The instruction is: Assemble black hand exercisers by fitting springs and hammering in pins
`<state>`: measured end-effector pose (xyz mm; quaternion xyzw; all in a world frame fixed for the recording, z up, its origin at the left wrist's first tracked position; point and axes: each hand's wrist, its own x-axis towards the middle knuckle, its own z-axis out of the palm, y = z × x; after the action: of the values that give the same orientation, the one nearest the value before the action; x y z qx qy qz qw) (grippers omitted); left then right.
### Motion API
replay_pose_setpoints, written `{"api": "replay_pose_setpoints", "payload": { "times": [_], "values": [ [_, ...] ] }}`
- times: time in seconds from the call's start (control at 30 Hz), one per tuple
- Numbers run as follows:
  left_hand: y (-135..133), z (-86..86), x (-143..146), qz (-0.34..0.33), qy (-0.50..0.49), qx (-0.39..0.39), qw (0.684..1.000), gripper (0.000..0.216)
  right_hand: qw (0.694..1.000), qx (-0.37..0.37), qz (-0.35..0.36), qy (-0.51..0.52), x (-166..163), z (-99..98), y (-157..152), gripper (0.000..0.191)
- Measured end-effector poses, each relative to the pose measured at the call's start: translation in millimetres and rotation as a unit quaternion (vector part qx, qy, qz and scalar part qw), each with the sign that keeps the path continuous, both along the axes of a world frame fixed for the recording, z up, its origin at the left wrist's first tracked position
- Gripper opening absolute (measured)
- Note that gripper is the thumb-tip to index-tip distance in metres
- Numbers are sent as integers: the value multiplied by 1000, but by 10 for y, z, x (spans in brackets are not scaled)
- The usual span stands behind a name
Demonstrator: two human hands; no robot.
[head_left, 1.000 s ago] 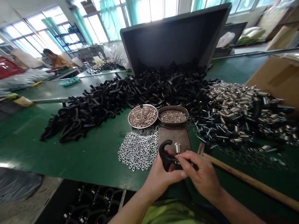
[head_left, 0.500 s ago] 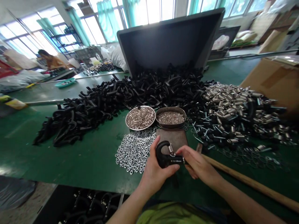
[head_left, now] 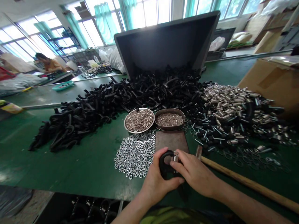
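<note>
My left hand (head_left: 155, 180) is wrapped round a black hook-shaped carabiner (head_left: 165, 163), held just above the near edge of a brown metal plate (head_left: 171, 140). My right hand (head_left: 193, 174) pinches the small silver threaded sleeve (head_left: 175, 156) on the carabiner's gate. Both hands are closed on this one piece, close to my body at the table's front edge.
A heap of black hooks (head_left: 112, 99) spills from a tipped dark bin (head_left: 168, 43). Silver sleeves (head_left: 233, 102) pile up right, small washers (head_left: 136, 152) lie left of the plate, with two dishes of small metal parts (head_left: 139, 119) (head_left: 169, 119) behind. A wooden-handled hammer (head_left: 245, 182) lies right. A person (head_left: 48, 63) sits far left.
My hands drew the carabiner nearer and lower over the plate. My right hand shifted from the carabiner's shank onto the silver sleeve at its gate.
</note>
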<state>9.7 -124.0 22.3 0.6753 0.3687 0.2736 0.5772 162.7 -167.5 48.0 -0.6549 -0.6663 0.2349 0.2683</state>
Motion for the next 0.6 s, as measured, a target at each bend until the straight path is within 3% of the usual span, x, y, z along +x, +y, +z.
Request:
{"api": "replay_pose_setpoints", "payload": {
  "times": [0.13,0.23,0.47,0.53,0.6],
  "values": [
    [67,56,43,-20,12,21,999,78,991,-18,6,-134,1,28,39,20],
    [125,59,103,-38,10,12,999,77,988,-64,-13,-142,10,-13,83,19],
    [276,-116,229,-66,41,3,997,80,982,-90,27,-167,215,-139,297,27],
    [430,-153,241,-76,68,42,994,79,968,-120,71,-207,335,-101,454,32],
    [683,-157,214,-55,101,145,983,64,954,-133,97,-252,432,-41,670,32]
  ]
}}
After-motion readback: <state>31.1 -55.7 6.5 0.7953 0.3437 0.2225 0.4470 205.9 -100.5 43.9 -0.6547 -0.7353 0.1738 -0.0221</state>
